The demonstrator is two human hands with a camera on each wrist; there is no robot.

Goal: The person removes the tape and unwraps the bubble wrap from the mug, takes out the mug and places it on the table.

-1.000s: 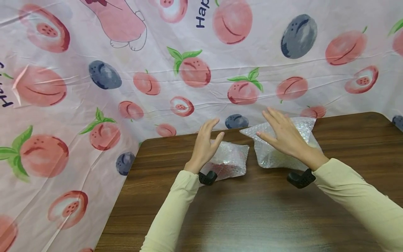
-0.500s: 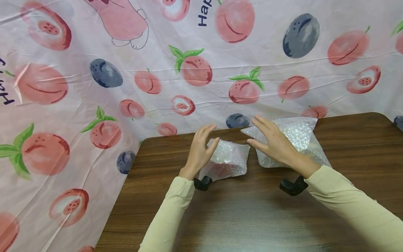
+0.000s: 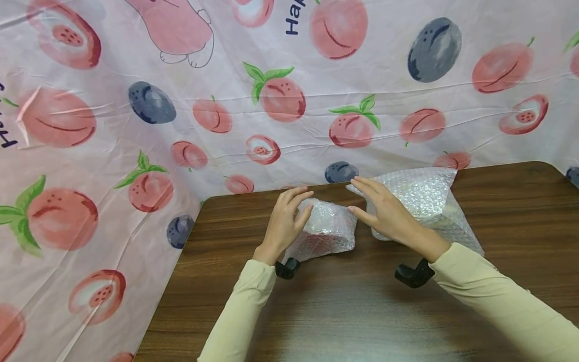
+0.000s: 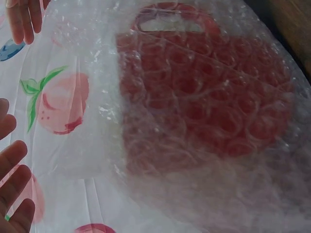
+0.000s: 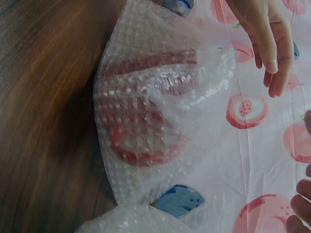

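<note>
A small bubble-wrapped bundle [image 3: 329,230] with something red inside lies on the brown table [image 3: 362,311]. My left hand [image 3: 289,216] curves loosely at its left end, thumb against the wrap. My right hand [image 3: 384,211] hovers with straight fingers at its right end, over the corner of a bigger bubble-wrap bundle [image 3: 425,196]. The left wrist view shows the red thing [image 4: 194,107] with a handle slot through the wrap, and my fingers [image 4: 12,184] apart from it. In the right wrist view the small bundle [image 5: 150,126] sits between my two hands, with the left fingers [image 5: 267,39] beyond it.
A pink fruit-print plastic sheet [image 3: 135,125] hangs behind the table and drapes past its left edge. Bare wood stretches in front of the bundles and to the right. Black camera mounts [image 3: 412,274] sit on both wrists.
Both hands have come down and drawn in toward the small bundle. The right hand slid left off the bigger bundle. The left hand's fingers have curved closer to the wrap.
</note>
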